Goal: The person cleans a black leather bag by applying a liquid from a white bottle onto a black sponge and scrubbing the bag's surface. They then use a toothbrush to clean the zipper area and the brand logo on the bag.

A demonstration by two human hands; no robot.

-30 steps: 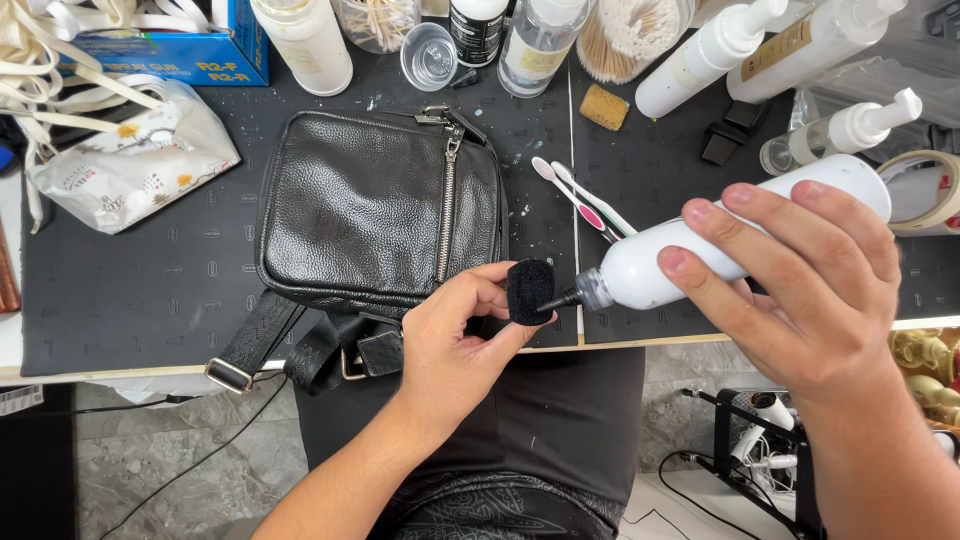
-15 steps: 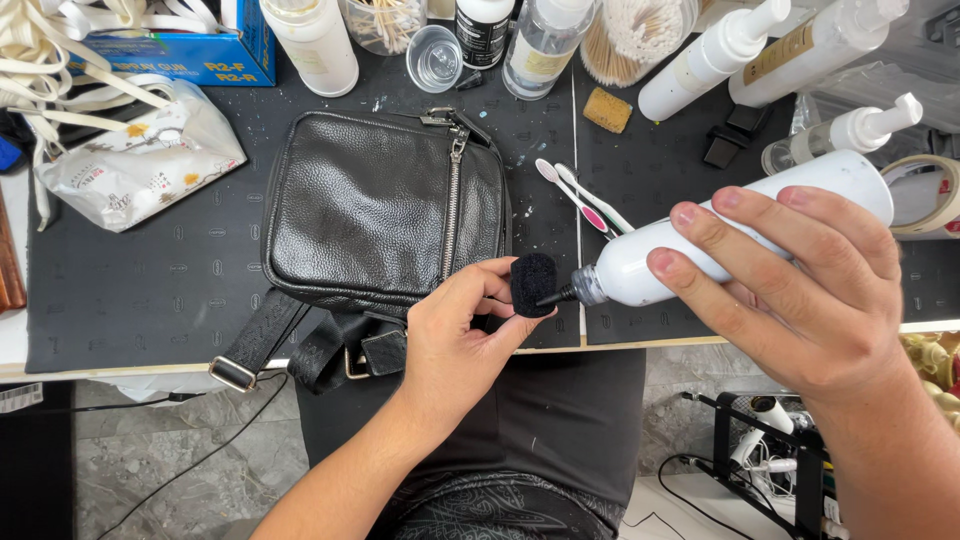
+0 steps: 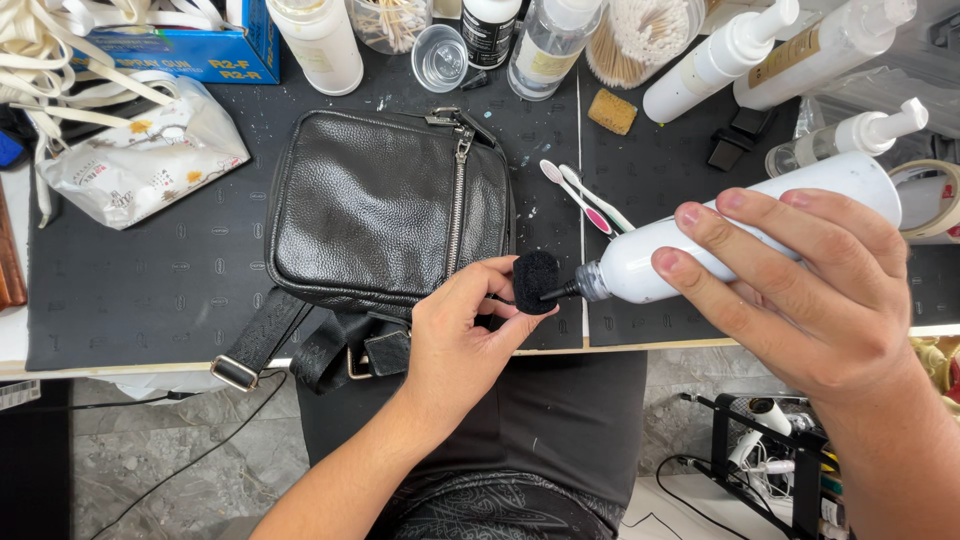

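My left hand (image 3: 462, 335) pinches a small round black sponge (image 3: 535, 281) at the near edge of the desk. My right hand (image 3: 800, 290) grips a white squeeze bottle (image 3: 740, 235) lying almost level, and its dark nozzle tip touches the sponge. A black leather bag (image 3: 385, 205) with a silver zipper lies flat on the black mat (image 3: 130, 280) just left of the sponge. The bag's strap and buckle (image 3: 240, 370) hang over the desk edge.
Two toothbrushes (image 3: 585, 197) lie right of the bag. Pump bottles (image 3: 735, 50), jars of cotton swabs (image 3: 640, 35), a clear cup (image 3: 440, 57) and a blue box (image 3: 190, 50) line the back. A printed pouch (image 3: 140, 165) sits left, a tape roll (image 3: 935, 200) far right.
The sponge and bottle nozzle stay together; both hands have shifted only slightly, with the bottle tip pressed a little closer into the sponge.
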